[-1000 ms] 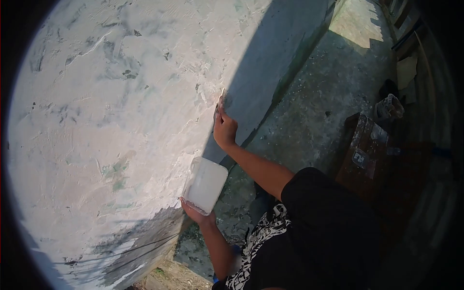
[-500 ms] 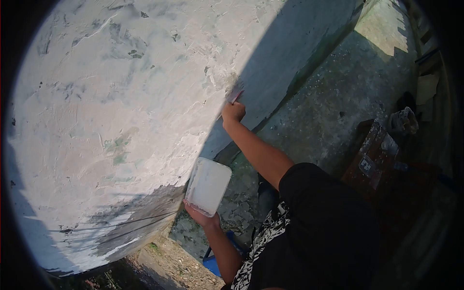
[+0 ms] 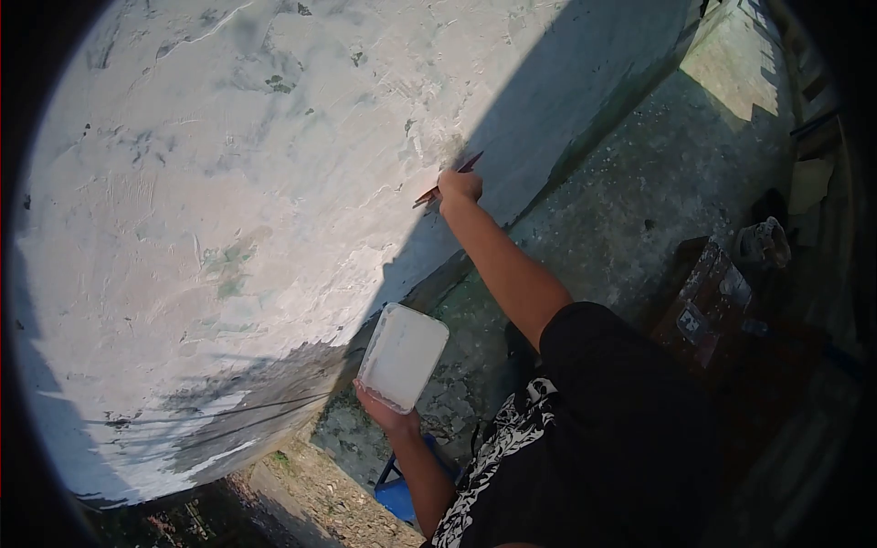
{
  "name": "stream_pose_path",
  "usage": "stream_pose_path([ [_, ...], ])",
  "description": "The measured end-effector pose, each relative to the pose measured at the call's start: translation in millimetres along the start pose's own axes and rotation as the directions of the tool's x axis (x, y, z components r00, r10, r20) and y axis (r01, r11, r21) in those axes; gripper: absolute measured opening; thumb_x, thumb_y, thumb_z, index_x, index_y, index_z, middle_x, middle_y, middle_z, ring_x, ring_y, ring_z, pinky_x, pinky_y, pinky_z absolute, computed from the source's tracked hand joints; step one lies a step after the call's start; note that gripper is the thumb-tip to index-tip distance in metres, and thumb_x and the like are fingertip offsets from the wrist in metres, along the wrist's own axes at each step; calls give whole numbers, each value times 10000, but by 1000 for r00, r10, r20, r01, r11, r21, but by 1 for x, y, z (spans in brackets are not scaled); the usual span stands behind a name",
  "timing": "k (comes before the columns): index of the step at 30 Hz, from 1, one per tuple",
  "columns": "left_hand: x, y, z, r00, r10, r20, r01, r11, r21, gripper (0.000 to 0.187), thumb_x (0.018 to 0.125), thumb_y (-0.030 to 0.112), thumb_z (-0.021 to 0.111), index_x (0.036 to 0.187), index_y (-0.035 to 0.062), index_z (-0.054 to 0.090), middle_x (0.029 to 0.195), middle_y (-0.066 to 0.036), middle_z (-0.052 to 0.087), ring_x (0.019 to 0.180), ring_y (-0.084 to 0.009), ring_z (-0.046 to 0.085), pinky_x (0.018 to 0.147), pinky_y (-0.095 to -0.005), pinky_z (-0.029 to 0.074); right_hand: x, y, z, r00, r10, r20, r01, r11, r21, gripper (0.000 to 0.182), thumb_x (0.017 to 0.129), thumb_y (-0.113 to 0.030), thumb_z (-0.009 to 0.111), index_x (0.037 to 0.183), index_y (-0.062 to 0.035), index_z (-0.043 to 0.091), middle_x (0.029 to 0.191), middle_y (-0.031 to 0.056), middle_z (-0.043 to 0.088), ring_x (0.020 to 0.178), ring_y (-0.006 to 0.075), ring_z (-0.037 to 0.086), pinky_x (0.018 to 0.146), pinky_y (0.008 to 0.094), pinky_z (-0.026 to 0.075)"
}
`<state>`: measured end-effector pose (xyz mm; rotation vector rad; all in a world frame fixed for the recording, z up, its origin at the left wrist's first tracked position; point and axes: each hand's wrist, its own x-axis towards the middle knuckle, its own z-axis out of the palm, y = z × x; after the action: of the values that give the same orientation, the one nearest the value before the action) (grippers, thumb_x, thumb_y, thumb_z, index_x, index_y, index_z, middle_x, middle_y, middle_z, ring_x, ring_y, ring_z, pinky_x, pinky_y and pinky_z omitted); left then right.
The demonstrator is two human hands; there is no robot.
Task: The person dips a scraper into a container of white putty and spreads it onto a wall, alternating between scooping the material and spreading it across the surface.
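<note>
Right hand [image 3: 459, 185]: closed around a scraper [image 3: 448, 180], blade edge laid against the wall [image 3: 228, 183] at the line where sun meets shadow.
Left hand [image 3: 388, 413]: cupped under a white tray [image 3: 403, 356], fingers on its lower edge; tray held tilted, near the wall's lower part, well apart from the scraper.
Wall: rough, patchy white coat with grey-green spots; lower strip bare and dark.
Technique: hold the blade at a shallow angle, press evenly, draw in one steady stroke, overlap strokes; keep the tray level and near the working spot.
Surroundings: concrete floor [image 3: 621, 210] below; stained box [image 3: 708, 292] to the right.
</note>
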<state>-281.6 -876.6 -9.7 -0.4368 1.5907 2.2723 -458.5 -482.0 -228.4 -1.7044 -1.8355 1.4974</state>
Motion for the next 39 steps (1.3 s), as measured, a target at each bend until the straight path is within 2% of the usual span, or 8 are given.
stream_pose_path([
  [2,8,1,1,1000,-14,26,14,1000,-4,592,1078,492,293,1432,57,483,1430,-120,532,1307,-287,513,1107,-441,388,-125,-103,-127,966,258,9,-190,686,702,208,886,-112,618,918,79,693,850,176,726,833,275,744,643,334,543],
  [5,23,2,12,998,-32,62,34,999,-17,588,1082,482,288,1439,57,480,1430,-115,536,1312,-285,514,1106,-430,392,-164,-108,-174,984,-76,-158,158,771,616,204,881,-99,594,839,79,685,756,167,715,736,283,720,611,371,514],
  [11,53,8,32,965,-23,261,41,997,-62,595,1093,470,255,1428,36,487,1429,-145,545,1296,-301,538,1102,-442,417,-149,-94,-193,789,-207,-579,547,666,507,204,886,-93,600,820,81,681,715,215,690,690,377,693,656,439,519],
  [14,55,22,45,926,-24,377,60,995,-84,585,1093,462,252,1417,39,493,1395,-150,566,1271,-302,559,1090,-444,432,-151,-111,-173,770,-324,-550,491,851,185,196,892,-93,608,861,86,682,738,248,685,765,412,706,701,464,540],
  [21,96,24,36,900,-58,433,100,992,-75,567,1092,464,260,1385,50,514,1356,-136,587,1232,-289,587,1064,-438,458,-241,-130,-179,499,-770,-398,864,478,158,156,881,-49,582,776,64,596,648,248,580,613,406,631,599,433,478],
  [28,107,29,46,883,-108,456,157,985,-71,609,1078,506,290,1387,27,506,1323,-152,609,1199,-291,602,1038,-436,464,-177,-121,-186,540,-461,-704,697,714,67,142,882,-26,575,785,73,610,638,253,567,580,381,627,580,415,476],
  [33,109,20,54,865,-159,476,198,980,-34,617,1086,496,270,1379,13,518,1315,-146,627,1196,-291,614,1032,-425,473,-231,-135,-153,409,-680,-608,857,515,1,119,874,-31,572,831,55,643,642,248,580,548,350,611,564,402,469],
  [39,109,15,68,821,-187,539,206,978,26,633,1086,502,271,1370,3,536,1308,-154,635,1184,-291,621,1023,-419,478,-238,-124,-211,580,-717,-386,808,566,164,116,848,3,542,863,63,640,614,212,564,499,268,534,526,375,438],
])
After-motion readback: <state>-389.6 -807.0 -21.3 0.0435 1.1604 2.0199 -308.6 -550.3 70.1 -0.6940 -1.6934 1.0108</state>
